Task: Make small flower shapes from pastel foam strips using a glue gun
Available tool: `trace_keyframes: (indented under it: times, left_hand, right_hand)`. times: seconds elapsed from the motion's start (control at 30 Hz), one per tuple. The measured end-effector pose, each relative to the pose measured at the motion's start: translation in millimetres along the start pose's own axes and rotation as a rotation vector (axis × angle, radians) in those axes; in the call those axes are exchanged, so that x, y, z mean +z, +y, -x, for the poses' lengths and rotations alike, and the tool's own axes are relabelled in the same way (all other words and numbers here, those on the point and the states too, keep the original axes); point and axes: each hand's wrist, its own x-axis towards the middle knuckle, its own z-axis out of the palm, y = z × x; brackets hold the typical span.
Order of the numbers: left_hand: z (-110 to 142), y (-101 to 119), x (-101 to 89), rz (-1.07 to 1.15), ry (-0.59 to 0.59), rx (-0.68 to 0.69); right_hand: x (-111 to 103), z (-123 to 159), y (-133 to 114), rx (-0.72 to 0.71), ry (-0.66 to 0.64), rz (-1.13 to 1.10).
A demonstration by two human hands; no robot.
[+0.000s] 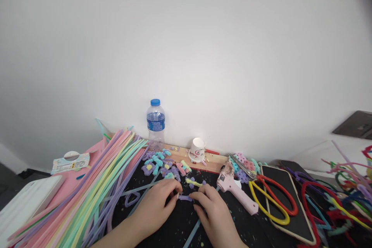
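A short piece of purple pipe cleaner [185, 198] is stretched between my two hands, just above the black work mat. My left hand [158, 202] pinches its left end between thumb and finger. At the other end, the fingertips of my right hand [212, 211] close on it. Right behind my hands lies a yellow pipe cleaner piece with purple knobs [196, 182]. Twisted pipe-cleaner shapes in blue, purple and pink [158, 162] sit in a pile beyond my left hand. A pink hot glue gun [236, 190] rests to the right of my right hand.
Long pastel pipe cleaners [107, 186] spread across the left side. A plastic bottle [156, 124] and an upturned paper cup [197, 149] stand by the wall. Red-and-yellow-handled scissors [270, 197] lie across a dark, light-rimmed tablet-like slab [299, 217]. Tangled coloured pipe cleaners [343, 201] fill the far right.
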Motion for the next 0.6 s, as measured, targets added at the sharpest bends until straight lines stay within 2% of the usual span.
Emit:
trace_keyframes:
  times: [0.17, 0.4, 0.5, 0.6]
  left_hand:
    - [0.2, 1.6, 2.9, 0.124, -0.024, -0.038]
    - [-0.6, 8.2, -5.1, 0.186, -0.012, -0.062]
    - [0.1, 8.4, -6.6, 0.172, -0.049, -0.005]
    - [0.7, 5.0, -5.6, 0.127, -0.077, 0.111]
  right_hand:
    - [-0.4, -0.4, -1.1, 0.034, -0.022, -0.011]
    - [-1.8, -1.0, -1.0, 0.072, -0.009, -0.063]
    - [-1.6, -0.6, -0.8, 0.060, -0.007, -0.037]
    - [0.2, -0.4, 0.5, 0.042, -0.010, -0.003]
